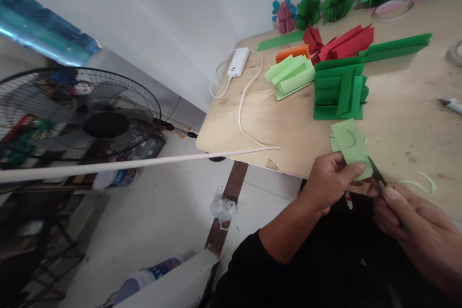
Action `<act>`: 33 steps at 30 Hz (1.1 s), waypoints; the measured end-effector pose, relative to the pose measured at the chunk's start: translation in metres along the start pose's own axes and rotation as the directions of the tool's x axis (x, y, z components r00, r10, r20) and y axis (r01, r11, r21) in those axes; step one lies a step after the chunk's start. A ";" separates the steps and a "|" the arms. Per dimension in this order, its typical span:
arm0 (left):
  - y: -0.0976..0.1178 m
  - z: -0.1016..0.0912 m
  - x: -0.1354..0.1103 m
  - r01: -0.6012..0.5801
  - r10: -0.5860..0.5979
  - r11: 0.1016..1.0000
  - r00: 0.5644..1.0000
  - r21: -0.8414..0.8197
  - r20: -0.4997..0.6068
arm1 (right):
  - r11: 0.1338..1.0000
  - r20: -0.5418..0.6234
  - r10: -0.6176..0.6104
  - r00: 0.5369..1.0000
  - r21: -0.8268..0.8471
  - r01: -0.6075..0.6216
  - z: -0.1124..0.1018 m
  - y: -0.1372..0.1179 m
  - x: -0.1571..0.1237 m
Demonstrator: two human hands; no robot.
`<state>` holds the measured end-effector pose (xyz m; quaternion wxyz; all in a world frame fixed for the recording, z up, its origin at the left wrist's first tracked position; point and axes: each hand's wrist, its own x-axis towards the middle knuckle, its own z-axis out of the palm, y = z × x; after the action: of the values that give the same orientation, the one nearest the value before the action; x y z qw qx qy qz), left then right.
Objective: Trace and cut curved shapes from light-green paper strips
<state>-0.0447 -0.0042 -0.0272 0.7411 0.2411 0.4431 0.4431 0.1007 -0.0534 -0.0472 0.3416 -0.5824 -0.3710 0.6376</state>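
My left hand [330, 180] pinches a piece of light green paper [351, 142] at the table's front edge. A curved pencil line is drawn on that paper. Scissors [377, 173] are in my right hand [407, 214], their blades at the paper's lower right edge. Thin curved offcuts [420, 183] of light green paper lie on the table to the right. Just beyond the held paper is a stack of folded dark green paper [337, 89]. To its left rest folded light green strips [291, 76].
Folded red paper [346, 43], an orange strip [292, 53] and a long green strip [397, 48] lie farther back. Paper figures [308, 7] stand along the wall. A white power bank [238, 62] with a cable is at the table's left. A fan [104, 120] stands on the left.
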 end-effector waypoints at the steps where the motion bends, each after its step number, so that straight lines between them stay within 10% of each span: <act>1: 0.000 0.000 0.000 -0.001 0.001 1.000 1.000 -0.002 0.001 | 1.000 0.010 0.013 1.000 0.017 -0.014 0.000 0.001 0.000; 33: -0.004 0.002 0.001 -0.010 0.010 1.000 1.000 0.012 0.000 | 0.998 0.019 0.043 0.999 0.034 -0.044 -0.001 -0.002 -0.004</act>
<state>-0.0411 -0.0051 -0.0293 0.7373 0.2478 0.4445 0.4444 0.1017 -0.0555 -0.0439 0.3341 -0.5787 -0.3503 0.6564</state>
